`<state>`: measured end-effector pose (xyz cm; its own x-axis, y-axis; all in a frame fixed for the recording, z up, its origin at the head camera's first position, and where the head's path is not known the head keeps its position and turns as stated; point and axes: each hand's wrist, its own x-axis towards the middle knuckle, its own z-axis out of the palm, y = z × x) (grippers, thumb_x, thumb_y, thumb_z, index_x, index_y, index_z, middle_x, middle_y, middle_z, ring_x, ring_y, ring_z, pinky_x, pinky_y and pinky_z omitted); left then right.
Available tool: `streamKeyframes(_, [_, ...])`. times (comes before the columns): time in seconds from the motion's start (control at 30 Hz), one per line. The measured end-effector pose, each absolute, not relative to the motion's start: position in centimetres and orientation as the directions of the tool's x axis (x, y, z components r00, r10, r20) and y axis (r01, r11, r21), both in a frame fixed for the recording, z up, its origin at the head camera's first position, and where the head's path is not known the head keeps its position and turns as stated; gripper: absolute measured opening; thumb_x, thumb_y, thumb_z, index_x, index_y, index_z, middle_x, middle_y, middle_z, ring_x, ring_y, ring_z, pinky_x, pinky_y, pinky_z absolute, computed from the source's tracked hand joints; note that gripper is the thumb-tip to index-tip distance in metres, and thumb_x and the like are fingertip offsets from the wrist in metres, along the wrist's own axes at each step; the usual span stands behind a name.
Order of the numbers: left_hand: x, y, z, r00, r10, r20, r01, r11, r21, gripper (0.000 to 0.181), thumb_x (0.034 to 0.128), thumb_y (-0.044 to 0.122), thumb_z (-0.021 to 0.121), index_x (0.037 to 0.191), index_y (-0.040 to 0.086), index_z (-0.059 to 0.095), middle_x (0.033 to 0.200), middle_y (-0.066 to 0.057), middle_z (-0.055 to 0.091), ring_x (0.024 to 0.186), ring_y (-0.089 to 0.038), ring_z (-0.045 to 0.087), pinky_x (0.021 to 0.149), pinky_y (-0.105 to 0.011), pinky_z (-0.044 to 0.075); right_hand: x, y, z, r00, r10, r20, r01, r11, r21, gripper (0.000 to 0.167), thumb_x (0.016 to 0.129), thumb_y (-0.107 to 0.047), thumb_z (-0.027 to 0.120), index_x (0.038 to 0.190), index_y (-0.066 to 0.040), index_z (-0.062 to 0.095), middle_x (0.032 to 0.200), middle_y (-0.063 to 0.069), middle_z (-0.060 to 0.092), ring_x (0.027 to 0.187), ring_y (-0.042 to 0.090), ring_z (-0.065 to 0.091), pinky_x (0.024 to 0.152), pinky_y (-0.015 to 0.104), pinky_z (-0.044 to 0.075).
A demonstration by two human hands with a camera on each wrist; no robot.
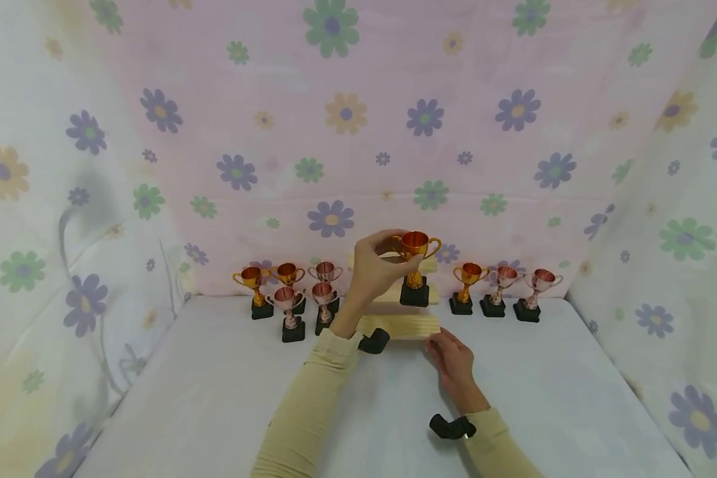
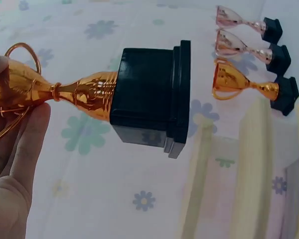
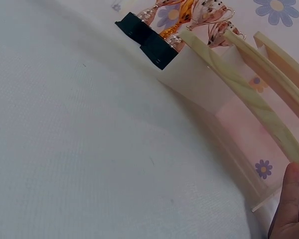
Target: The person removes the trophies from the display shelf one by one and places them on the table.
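Observation:
A gold trophy cup [image 1: 415, 247] with two handles and a black base is held upright in my left hand [image 1: 375, 271], above the right part of a tiered wooden stand [image 1: 397, 326]. In the left wrist view the fingers [image 2: 32, 144] and thumb grip the trophy's bowl, and its black base [image 2: 144, 97] is free of the boards. My right hand [image 1: 455, 364] holds the right end of the stand's lowest, nearest board. The right wrist view catches part of that hand [image 3: 290, 206] at the board's end; its other fingers are partly hidden.
Left of the stand several gold and rose-gold trophies [image 1: 285, 300] stand grouped on the white table [image 1: 215, 398]. On its right are one gold trophy [image 1: 470, 275] and two rose-gold ones [image 1: 506, 279]. A flowered curtain [image 1: 382, 79] hangs behind and at both sides.

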<state>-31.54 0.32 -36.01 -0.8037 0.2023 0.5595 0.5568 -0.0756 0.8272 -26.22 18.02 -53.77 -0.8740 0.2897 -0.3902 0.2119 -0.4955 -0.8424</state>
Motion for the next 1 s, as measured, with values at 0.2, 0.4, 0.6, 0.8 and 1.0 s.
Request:
streamKeyframes(0.2, [-28.8, -3.5, -39.0, -0.812, 0.261, 0.522, 0.519, -0.086, 0.851, 0.046, 0.0780, -0.004, 0.083, 0.122, -0.003, 0.069, 0.106, -0.021, 0.070, 0.091, -0.022, 0.073, 0.081, -0.036, 0.063, -26.2, 17.8, -53.7, -0.868, 0.304, -0.394, 0.208, -0.497, -0.842, 0.056, 0.095, -0.007, 0.062, 0.148, 0.003, 0.046, 0.147, 0.019, 0.050, 0.104, 0.012, 0.064, 0.088, 0.020, 0.058])
streamKeyframes(0.4, [-26.9, -8.7, -42.3, -0.812, 0.307, 0.497, 0.498, -0.081, 0.863, 0.048, 0.0749, -0.012, 0.082, 0.121, -0.009, 0.066, 0.110, -0.024, 0.069, 0.090, -0.017, 0.074, 0.080, -0.039, 0.063, -26.2, 17.8, -54.0, -0.883, 0.296, -0.365, 0.186, -0.491, -0.851, 0.054, 0.095, -0.003, 0.062, 0.146, 0.006, 0.047, 0.137, 0.017, 0.055, 0.094, 0.006, 0.067, 0.087, 0.020, 0.058])
streamKeyframes(0.6, [-25.7, -14.4, -43.4, -0.812, 0.391, 0.433, 0.457, -0.033, 0.889, 0.049, 0.0759, -0.009, 0.084, 0.121, -0.011, 0.065, 0.110, -0.005, 0.072, 0.089, -0.016, 0.075, 0.079, -0.034, 0.063, -26.2, 18.3, -54.0, -0.881, 0.295, -0.369, 0.187, -0.500, -0.846, 0.055, 0.095, -0.006, 0.063, 0.146, 0.004, 0.047, 0.137, 0.015, 0.055, 0.094, 0.006, 0.067, 0.087, 0.020, 0.058])
streamKeyframes(0.8, [-24.7, -20.7, -42.6, -0.815, 0.380, 0.439, 0.479, 0.012, 0.878, 0.047, 0.0771, -0.015, 0.080, 0.121, -0.017, 0.062, 0.112, 0.006, 0.072, 0.096, -0.012, 0.073, 0.081, -0.030, 0.063, -26.0, 18.2, -53.9, -0.881, 0.299, -0.368, 0.186, -0.496, -0.848, 0.055, 0.095, -0.004, 0.062, 0.146, 0.005, 0.046, 0.133, 0.014, 0.056, 0.092, 0.006, 0.067, 0.087, 0.020, 0.058])
streamKeyframes(1.0, [-24.2, -25.8, -42.1, -0.862, 0.248, 0.441, 0.478, 0.110, 0.872, 0.046, 0.0807, -0.018, 0.074, 0.124, -0.017, 0.059, 0.114, 0.009, 0.070, 0.097, -0.006, 0.068, 0.086, -0.022, 0.059, -25.9, 17.9, -53.9, -0.887, 0.292, -0.357, 0.182, -0.490, -0.853, 0.054, 0.096, -0.004, 0.061, 0.146, 0.006, 0.045, 0.131, 0.014, 0.057, 0.092, 0.006, 0.067, 0.088, 0.020, 0.058])
